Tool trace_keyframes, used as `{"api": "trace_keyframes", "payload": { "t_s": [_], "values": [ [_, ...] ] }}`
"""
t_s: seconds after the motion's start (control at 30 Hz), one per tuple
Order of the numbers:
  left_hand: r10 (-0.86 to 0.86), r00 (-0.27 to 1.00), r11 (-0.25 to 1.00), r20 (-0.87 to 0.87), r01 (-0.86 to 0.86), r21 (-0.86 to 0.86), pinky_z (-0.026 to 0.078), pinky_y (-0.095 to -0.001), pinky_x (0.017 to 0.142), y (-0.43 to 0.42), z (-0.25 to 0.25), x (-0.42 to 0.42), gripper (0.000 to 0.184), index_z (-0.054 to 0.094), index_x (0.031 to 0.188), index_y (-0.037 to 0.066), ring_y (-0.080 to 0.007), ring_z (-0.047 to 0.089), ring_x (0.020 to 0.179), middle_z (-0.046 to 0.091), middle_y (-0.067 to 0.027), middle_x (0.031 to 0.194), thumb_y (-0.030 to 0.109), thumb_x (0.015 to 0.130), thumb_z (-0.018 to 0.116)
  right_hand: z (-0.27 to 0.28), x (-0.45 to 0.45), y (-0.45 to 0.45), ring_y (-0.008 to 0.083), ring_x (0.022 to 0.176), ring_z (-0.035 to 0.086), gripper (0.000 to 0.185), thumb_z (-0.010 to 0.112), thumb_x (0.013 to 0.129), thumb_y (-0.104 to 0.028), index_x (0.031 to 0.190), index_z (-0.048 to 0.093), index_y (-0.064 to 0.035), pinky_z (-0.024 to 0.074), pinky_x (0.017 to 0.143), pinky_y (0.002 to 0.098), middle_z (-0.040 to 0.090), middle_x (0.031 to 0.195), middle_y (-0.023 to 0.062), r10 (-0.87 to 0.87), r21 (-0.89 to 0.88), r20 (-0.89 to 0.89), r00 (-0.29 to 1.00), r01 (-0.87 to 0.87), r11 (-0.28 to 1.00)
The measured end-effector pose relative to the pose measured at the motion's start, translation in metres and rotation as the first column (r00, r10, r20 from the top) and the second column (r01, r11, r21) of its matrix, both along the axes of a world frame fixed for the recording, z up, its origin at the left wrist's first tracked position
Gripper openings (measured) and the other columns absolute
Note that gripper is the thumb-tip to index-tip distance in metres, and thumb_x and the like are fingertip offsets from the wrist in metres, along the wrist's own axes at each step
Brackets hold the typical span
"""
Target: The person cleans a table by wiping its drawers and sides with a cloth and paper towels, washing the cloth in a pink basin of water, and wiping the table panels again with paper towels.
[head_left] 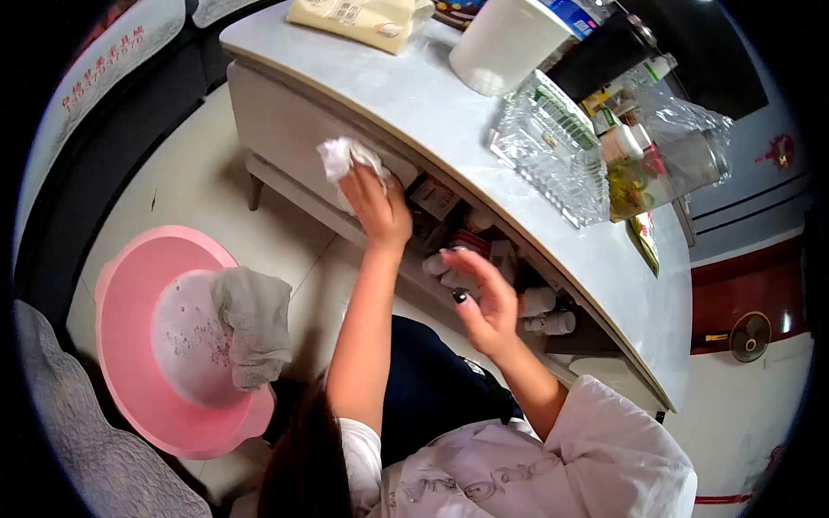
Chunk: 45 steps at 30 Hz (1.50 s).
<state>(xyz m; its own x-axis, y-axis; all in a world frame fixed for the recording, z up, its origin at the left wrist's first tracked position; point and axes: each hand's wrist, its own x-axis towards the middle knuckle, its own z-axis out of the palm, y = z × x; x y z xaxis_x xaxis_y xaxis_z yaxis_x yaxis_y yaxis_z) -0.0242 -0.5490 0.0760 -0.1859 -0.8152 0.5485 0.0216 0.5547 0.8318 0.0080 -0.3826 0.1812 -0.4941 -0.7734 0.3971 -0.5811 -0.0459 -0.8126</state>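
Observation:
My left hand (377,207) is closed on a crumpled white cloth (338,160), which lies against the cabinet's pale front (285,138). Whether the cloth is fabric or paper I cannot tell. My right hand (485,304) hangs before the cabinet's open compartment, fingers apart and curved, with nothing visible in it. Behind it in the compartment are several white bottles (537,302) and a dark box (433,197). Down to the left, a pink basin (129,345) holds sudsy water, and a grey towel (255,324) drapes over its rim.
On the cabinet top (389,104) stand a white bin (501,47), a clear plastic tray (553,160), a black flask (604,56), a jar (643,186) and a beige packet (354,22). A dark sofa (52,190) borders the left. The cabinet's metal leg (256,192) meets the tiled floor.

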Motion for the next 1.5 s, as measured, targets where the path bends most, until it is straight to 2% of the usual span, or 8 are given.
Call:
{"api": "trace_keyframes", "payload": {
  "t_s": [0.17,0.27,0.37,0.7,0.77,0.9,1.23,1.5],
  "values": [
    [-0.078,0.997,0.997,-0.007,0.078,-0.029,0.0,-0.0441,0.104,0.003,-0.059,0.001,0.057,0.005,0.133,-0.005,-0.0381,0.004,0.129,0.006,-0.0243,0.139,0.022,0.091,0.032,-0.089,0.023,-0.007,0.03,0.112,0.045,0.054,0.053,0.074,-0.011,0.124,0.036,0.0029,0.034,0.094,0.0364,0.045,0.121,0.0207,-0.084,0.179,0.076,0.994,0.07,0.981],
    [-0.127,0.992,0.992,0.014,0.127,0.004,0.0,-0.0432,0.104,0.001,-0.058,0.006,0.056,0.005,0.133,-0.006,-0.0366,0.0,0.13,0.002,-0.0247,0.139,0.021,0.091,0.03,-0.153,0.04,-0.007,0.0375,0.117,0.035,0.063,0.057,0.075,-0.015,0.129,0.028,-0.0018,0.029,0.097,0.0406,0.035,0.127,0.0242,-0.029,0.506,-0.135,0.99,0.094,0.857],
    [-0.089,0.981,0.967,-0.173,0.126,0.222,0.001,-0.0382,0.105,-0.022,-0.034,0.009,0.057,0.003,0.134,-0.004,-0.0307,-0.001,0.131,0.0,-0.0213,0.14,0.028,0.093,0.027,-0.181,0.05,-0.006,0.0349,0.119,0.033,0.06,0.054,0.079,-0.029,0.128,0.031,-0.0043,0.0301,0.093,0.0503,0.034,0.129,0.0191,0.156,0.868,-0.262,0.952,0.163,0.469],
    [-0.015,0.899,0.986,-0.437,0.086,0.142,0.007,-0.0361,0.105,-0.153,0.009,0.019,0.055,0.015,0.134,0.0,-0.0291,0.007,0.131,0.009,-0.0179,0.141,0.033,0.092,0.031,-0.185,0.044,-0.01,0.0311,0.118,0.036,0.053,0.052,0.08,-0.034,0.122,0.039,-0.0039,0.031,0.092,0.0517,0.041,0.126,0.0165,0.243,0.898,-0.228,0.943,0.107,0.427],
    [-0.005,0.914,0.972,-0.405,0.099,0.212,0.007,-0.036,0.105,-0.146,-0.005,0.016,0.055,0.016,0.134,0.0,-0.0294,0.008,0.131,0.01,-0.018,0.141,0.032,0.092,0.031,-0.189,0.034,-0.007,0.0311,0.118,0.036,0.052,0.052,0.08,-0.032,0.122,0.039,-0.0028,0.0306,0.094,0.0492,0.041,0.126,0.0176,0.131,0.855,-0.094,0.987,0.013,0.519],
    [-0.027,0.967,0.945,-0.252,0.107,0.31,0.004,-0.0355,0.106,-0.096,-0.018,0.017,0.057,0.008,0.134,-0.002,-0.0278,0.004,0.131,0.004,-0.0181,0.141,0.032,0.093,0.028,-0.18,0.025,-0.015,0.0318,0.117,0.038,0.049,0.051,0.081,-0.029,0.121,0.04,-0.0019,0.0309,0.094,0.0481,0.041,0.125,0.0189,0.085,0.787,-0.207,0.975,0.115,0.606],
    [-0.05,0.996,0.983,-0.069,0.062,0.175,0.009,-0.0431,0.104,-0.051,-0.021,0.019,0.054,0.015,0.132,-0.006,-0.0377,0.013,0.127,0.016,-0.0238,0.137,0.023,0.09,0.035,-0.164,0.029,-0.017,0.0347,0.105,0.047,0.045,0.052,0.08,-0.019,0.12,0.04,-0.0015,0.0387,0.088,0.0382,0.048,0.116,0.021,-0.007,0.81,-0.015,1.0,0.016,0.586],
    [0.053,0.916,0.984,-0.398,0.019,0.176,0.01,-0.0428,0.103,-0.143,0.038,0.018,0.049,0.024,0.133,0.004,-0.0314,0.014,0.129,0.018,-0.0154,0.139,0.031,0.092,0.031,-0.167,0.018,-0.01,0.0354,0.104,0.048,0.049,0.055,0.079,-0.021,0.122,0.04,-0.0046,0.0383,0.089,0.0376,0.049,0.115,0.0225,0.026,0.748,-0.054,0.998,0.023,0.664]
  ]
}}
